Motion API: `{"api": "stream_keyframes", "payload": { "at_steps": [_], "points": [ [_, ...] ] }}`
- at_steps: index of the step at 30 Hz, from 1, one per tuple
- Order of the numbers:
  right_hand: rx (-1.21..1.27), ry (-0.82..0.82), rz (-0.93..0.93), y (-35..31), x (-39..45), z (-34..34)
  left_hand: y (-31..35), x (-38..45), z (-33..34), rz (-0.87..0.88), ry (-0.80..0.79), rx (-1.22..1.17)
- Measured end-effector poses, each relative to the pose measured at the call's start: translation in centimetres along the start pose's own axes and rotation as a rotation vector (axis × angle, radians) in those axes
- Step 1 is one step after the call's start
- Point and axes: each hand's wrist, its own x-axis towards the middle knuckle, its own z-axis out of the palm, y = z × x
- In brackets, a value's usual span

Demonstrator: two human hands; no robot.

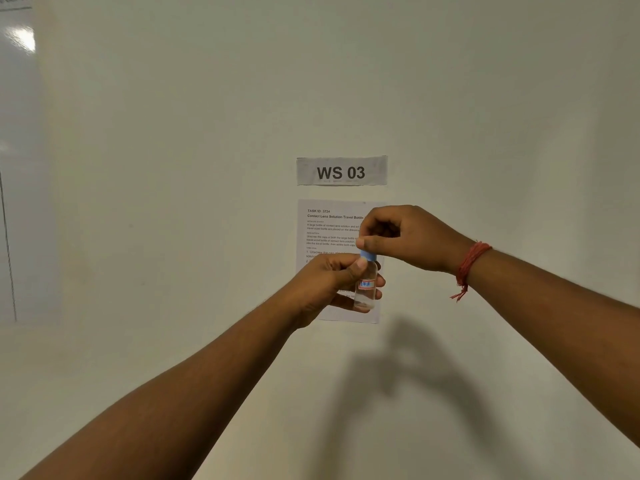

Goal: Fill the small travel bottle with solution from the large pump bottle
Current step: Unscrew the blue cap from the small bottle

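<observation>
While the small bottle (367, 284) is being held upright just right of the frame's centre, its clear body is being gripped by the curled fingers of the left hand (329, 284), and its blue cap (368, 255) is being pinched from above by the right hand (405, 237). It is being judged light, stiff and smooth, so likely slippery; the body looks best clasped at its label. Behind, an instruction sheet (325, 230) is hanging below a sign (341, 170). No pump bottle is being shown.
</observation>
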Motion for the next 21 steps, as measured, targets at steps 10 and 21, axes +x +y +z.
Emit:
{"api": "stream_keyframes", "payload": {
  "at_steps": [10,21],
  "points": [
    [0.021,-0.052,-0.005,-0.08,-0.18,-0.12,-0.19,0.13,0.2,-0.009,-0.008,0.005],
    [0.011,-0.026,-0.007,-0.21,-0.41,-0.22,-0.15,0.09,0.31,-0.009,-0.032,-0.024]
  ]
}}
